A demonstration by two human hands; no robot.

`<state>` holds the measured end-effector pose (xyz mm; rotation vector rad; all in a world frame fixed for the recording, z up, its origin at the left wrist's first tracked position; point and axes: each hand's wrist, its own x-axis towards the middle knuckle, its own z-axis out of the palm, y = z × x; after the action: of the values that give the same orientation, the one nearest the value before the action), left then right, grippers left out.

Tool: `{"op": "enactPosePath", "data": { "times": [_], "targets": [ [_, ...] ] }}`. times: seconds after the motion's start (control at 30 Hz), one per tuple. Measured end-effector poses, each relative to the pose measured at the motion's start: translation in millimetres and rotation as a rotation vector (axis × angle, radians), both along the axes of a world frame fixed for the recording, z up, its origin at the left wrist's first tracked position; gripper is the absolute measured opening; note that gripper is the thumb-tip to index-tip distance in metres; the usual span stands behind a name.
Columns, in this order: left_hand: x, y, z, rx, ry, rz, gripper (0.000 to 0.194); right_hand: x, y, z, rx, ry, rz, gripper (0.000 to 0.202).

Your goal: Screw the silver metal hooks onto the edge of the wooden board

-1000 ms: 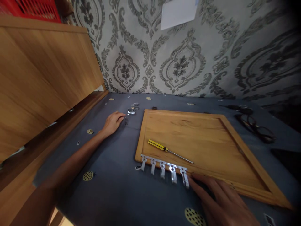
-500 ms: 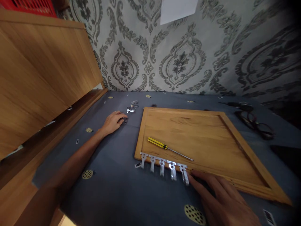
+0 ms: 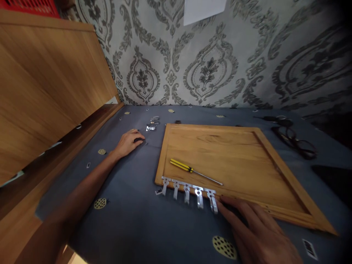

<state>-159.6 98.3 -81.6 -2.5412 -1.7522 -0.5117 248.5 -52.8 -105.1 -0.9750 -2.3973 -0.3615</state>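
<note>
1. A blue-gray cloth (image 3: pixel 132 205) bears a framed wooden panel (image 3: pixel 217 150), lying flat.
2. A right hand (image 3: pixel 255 227), fingers slightly parted, rests at the panel's near edge, its hold unclear.
3. A left hand (image 3: pixel 128 143) curls nearly closed, left of the panel.
4. A yellow-handled screwdriver (image 3: pixel 191 170) lies on the panel.
5. Five metal hinges (image 3: pixel 187 192) line the near edge.
6. Tiny metal pieces (image 3: pixel 145 142) sit at the left hand's fingertips; whether held cannot be told.

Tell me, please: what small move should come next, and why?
Perhaps the left hand should pinch the small metal piece: its fingers reach right to it, though a firm grip is unclear, and the right hand rests by the wooden panel.
</note>
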Motion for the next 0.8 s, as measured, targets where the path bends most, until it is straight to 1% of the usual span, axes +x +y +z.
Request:
{"op": "enactPosePath", "data": {
  "times": [0.23, 0.57, 0.67, 0.8],
  "targets": [
    [-4.8, 2.7, -1.7, -0.022, -0.005, -0.047, 0.034, -0.6, -0.2, 3.7, -0.004, 0.002, -0.011, 0.039],
    [-4.4, 2.4, -3.0, -0.035, -0.073, -0.062, 0.036, -0.1, -0.8, -0.4, -0.028, -0.025, -0.029, 0.04],
    [-4.9, 1.9, 2.2, -0.033, -0.122, -0.06, 0.035, -0.3, -2.0, 0.6, -0.031, -0.018, -0.032, 0.041],
    [-5.4, -0.3, 17.5, -0.007, -0.202, -0.01, 0.034, 1.0, -2.0, -0.1, -0.046, -0.012, -0.033, 0.043]
  ]
}}
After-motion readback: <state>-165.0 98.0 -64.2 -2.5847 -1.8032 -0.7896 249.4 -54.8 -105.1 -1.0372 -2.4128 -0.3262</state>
